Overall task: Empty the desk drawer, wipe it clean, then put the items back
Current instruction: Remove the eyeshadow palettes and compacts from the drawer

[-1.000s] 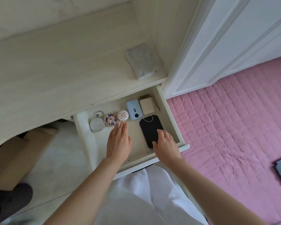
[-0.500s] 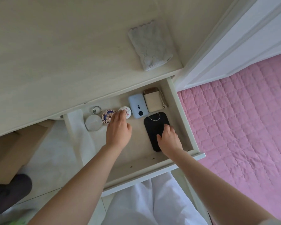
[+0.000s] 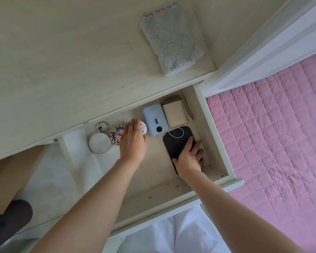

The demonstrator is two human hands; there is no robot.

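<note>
The right hand (image 3: 189, 157) clamps the black pad (image 3: 177, 143); lift it flat; the left hand (image 3: 133, 141), fingers straight, touches the white disc (image 3: 144, 127).

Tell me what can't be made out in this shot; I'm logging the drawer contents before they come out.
Head view only:
- Small white round item: mostly covered by the left hand; its design and the grip on it are unclear.
- Black flat pouch: near end under the right hand.
- Drawer back: hidden beneath the desktop.
- Blue power bank: markings too small to read.
</note>
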